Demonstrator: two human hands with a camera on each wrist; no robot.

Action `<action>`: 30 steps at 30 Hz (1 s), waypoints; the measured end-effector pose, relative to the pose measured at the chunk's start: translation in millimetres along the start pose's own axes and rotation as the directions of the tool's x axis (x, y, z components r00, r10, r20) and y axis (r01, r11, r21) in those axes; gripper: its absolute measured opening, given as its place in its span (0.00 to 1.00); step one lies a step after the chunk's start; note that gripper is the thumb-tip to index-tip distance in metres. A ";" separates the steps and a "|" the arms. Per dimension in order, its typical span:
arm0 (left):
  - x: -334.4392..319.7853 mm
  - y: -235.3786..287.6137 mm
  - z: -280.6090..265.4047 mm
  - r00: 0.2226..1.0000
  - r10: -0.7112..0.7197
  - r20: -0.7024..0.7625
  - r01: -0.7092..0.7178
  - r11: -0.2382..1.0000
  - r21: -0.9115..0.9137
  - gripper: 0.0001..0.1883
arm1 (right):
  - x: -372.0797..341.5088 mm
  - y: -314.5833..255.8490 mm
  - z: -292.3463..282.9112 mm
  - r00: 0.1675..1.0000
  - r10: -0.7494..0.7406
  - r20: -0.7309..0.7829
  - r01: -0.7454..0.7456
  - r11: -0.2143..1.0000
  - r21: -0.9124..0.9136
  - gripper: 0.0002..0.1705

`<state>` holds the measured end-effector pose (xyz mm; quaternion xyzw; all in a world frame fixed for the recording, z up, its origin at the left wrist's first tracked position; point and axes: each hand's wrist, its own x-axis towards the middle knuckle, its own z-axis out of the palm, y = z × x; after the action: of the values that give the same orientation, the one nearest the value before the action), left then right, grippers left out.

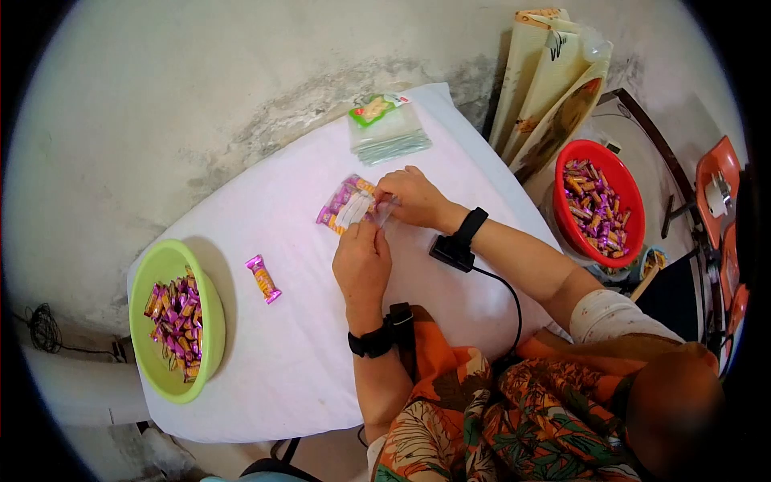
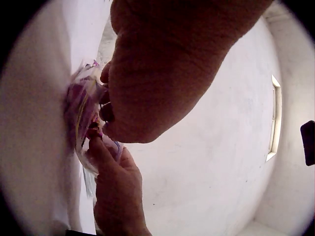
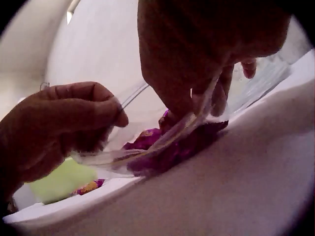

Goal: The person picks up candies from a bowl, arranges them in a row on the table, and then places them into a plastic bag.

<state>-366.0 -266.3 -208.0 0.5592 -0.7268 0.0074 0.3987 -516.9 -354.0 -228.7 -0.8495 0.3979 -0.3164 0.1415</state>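
A clear plastic bag point(image 1: 351, 210) with several purple-and-orange wrapped snacks inside lies on the white-covered table. The left hand point(image 1: 363, 269) pinches the near edge of its mouth; in the right wrist view the left hand point(image 3: 74, 120) has thumb and fingertips together on the film. At the other side of the mouth, the right hand point(image 1: 415, 198) grips the film with curled fingers, partly over the snacks. The right wrist view shows the bag point(image 3: 162, 152) open between both hands. In the left wrist view the right hand point(image 2: 118, 196) has its thumb at the bag point(image 2: 81, 105).
One wrapped snack point(image 1: 263, 279) lies left of the hands. A green basin point(image 1: 214, 321) of snacks stands at the table's left end. Flat clear bags point(image 1: 391, 136) are stacked beyond the hands. To the right, off the table, are a red basin point(image 1: 636, 210) of snacks and folded cardboard point(image 1: 534, 88).
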 end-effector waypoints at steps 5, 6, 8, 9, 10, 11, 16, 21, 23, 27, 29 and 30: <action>0.5 0.0 -1.2 1.000 0.003 0.015 -0.003 1.000 0.001 0.04 | 0.4 -2.0 5.4 0.996 0.034 -0.086 -0.031 0.999 0.042 0.08; 0.5 0.2 -1.3 1.000 0.000 0.031 0.000 1.000 0.013 0.04 | 0.7 -2.6 6.5 0.996 0.034 -0.085 -0.030 0.999 0.042 0.08; 0.1 -0.3 -0.5 0.999 -0.010 0.035 0.009 1.000 0.018 0.03 | 1.4 -3.7 8.4 0.992 0.038 -0.123 -0.034 0.999 0.037 0.09; -0.2 -0.8 0.1 0.999 -0.019 0.038 0.018 1.000 0.022 0.03 | 1.6 -4.0 8.7 0.992 0.036 -0.122 -0.032 0.999 0.038 0.09; -0.5 -1.4 1.7 0.999 -0.021 0.036 0.021 0.999 0.024 0.03 | 1.7 -4.6 9.1 0.992 0.045 -0.119 -0.042 0.999 0.025 0.09; -0.9 -2.4 4.1 1.000 0.011 0.000 -0.011 1.000 -0.014 0.03 | 2.6 -5.5 10.6 0.992 0.050 -0.113 -0.048 0.999 0.014 0.10; -2.0 -9.1 2.8 0.999 -0.021 -0.026 0.021 1.000 0.017 0.02 | -0.4 -21.1 -30.5 0.990 0.035 0.138 -0.016 0.991 -0.135 0.22; -7.0 -14.0 7.9 1.000 -0.024 0.006 0.024 0.999 -0.048 0.04 | 35.5 -92.3 -37.3 0.921 -0.342 0.188 0.287 0.919 0.270 0.28; -19.0 -28.0 43.1 0.934 0.095 -0.344 -0.078 0.995 0.061 0.06 | 57.9 -130.1 -11.2 0.811 -0.409 0.419 0.302 0.905 0.299 0.27; -16.3 -31.5 33.6 0.999 0.047 0.004 -0.047 0.999 0.008 0.05 | 96.1 -186.6 57.2 0.555 -0.237 0.797 0.419 0.908 -0.022 0.24; -7.7 -23.0 19.5 0.990 0.019 0.143 -0.025 0.999 0.044 0.04 | 102.7 -189.9 92.4 0.525 -0.195 0.828 0.460 0.884 -0.084 0.23; -5.0 -19.6 14.3 0.983 0.008 0.182 -0.019 0.998 0.059 0.04 | 105.8 -189.7 107.4 0.508 -0.148 0.848 0.458 0.881 -0.121 0.23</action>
<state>-357.9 -276.2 -229.2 0.5642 -0.7635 -0.0188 0.3137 -284.7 -314.2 -172.0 -0.9647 0.1755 0.1649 0.1063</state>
